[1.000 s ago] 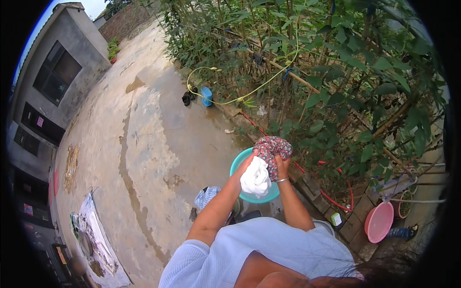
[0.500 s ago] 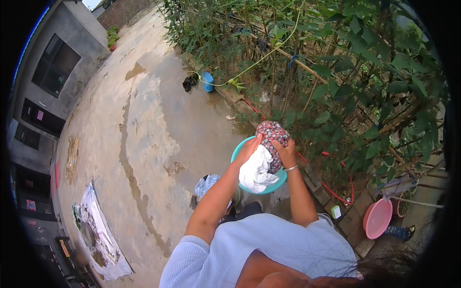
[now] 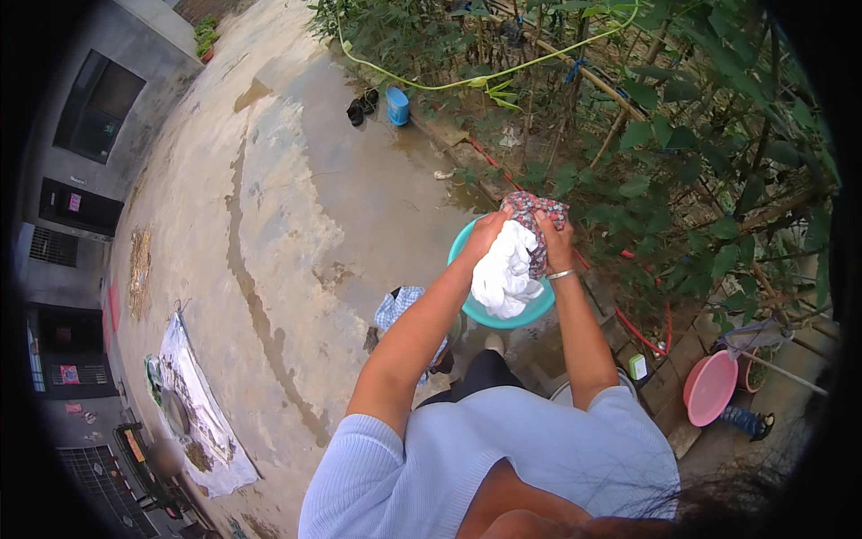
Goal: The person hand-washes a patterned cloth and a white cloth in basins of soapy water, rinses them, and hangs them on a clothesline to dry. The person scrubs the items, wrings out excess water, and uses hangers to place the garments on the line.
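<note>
A floral cloth (image 3: 534, 208) in red, white and dark colours is bunched between my hands, held up over a teal basin (image 3: 496, 320). My left hand (image 3: 490, 232) grips its left side, with the fingertips partly hidden. My right hand (image 3: 557, 244), a bracelet at its wrist, is closed on the right side, thumb on top. A crumpled white cloth (image 3: 505, 277) hangs below and between the hands, over the basin; whether my left hand also holds it is unclear. The basin's inside is mostly covered by the cloths.
Leafy plants on poles (image 3: 620, 117) border the right side, with a red hose (image 3: 642, 329) at their foot. A pink basin (image 3: 710, 388) stands at right. A blue bucket (image 3: 397, 106) is farther off. Blue checked cloth (image 3: 398, 307) lies left of my legs; a white sheet (image 3: 199, 409) lies far left.
My hands have moved slightly farther forward and right in the picture with the floral cloth, which now looks flatter and more bunched. The white cloth hangs with them. The view has shifted a little.
</note>
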`<state>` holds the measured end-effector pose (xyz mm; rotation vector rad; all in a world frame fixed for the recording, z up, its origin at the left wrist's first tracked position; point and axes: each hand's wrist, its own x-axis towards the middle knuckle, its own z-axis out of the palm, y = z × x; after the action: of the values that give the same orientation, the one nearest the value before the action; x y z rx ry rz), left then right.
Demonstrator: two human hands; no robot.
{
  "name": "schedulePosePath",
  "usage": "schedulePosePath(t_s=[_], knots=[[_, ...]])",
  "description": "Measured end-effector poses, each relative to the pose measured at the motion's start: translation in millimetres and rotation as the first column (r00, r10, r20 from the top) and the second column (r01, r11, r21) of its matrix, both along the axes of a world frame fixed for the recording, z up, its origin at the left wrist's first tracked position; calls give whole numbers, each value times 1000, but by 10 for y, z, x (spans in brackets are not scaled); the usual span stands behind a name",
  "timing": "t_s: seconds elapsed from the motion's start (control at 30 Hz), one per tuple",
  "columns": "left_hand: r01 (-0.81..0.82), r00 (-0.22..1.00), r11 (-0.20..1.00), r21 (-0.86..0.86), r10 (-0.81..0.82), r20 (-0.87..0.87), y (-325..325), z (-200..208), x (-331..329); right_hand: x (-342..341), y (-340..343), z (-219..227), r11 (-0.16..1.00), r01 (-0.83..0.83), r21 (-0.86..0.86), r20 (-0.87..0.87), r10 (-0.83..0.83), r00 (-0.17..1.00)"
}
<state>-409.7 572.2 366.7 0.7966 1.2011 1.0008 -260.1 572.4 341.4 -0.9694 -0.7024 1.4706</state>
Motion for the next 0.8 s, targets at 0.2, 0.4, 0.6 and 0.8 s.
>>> schedulePosePath(t_s=[0.2, 0.4, 0.6, 0.8], knots=[[-185, 920, 978, -92, 205, 335, -470, -292, -887, -483, -139, -206, 972, -156, 177, 39, 152, 988], [-420, 776, 895, -152, 441, 450, -1203, 48, -2125, -1362, -738, -438, 959, -267, -95, 77, 274, 959], [-334, 664, 943, 3, 233, 711, -2165, 142, -4001, -2112, -1632, -847, 958, -118, -260, 181, 169, 969], [-454, 629, 890, 34, 293, 720, -2934, 321, -5636, -2460, -2554, -1050, 891, 260, -374, 352, -123, 928]])
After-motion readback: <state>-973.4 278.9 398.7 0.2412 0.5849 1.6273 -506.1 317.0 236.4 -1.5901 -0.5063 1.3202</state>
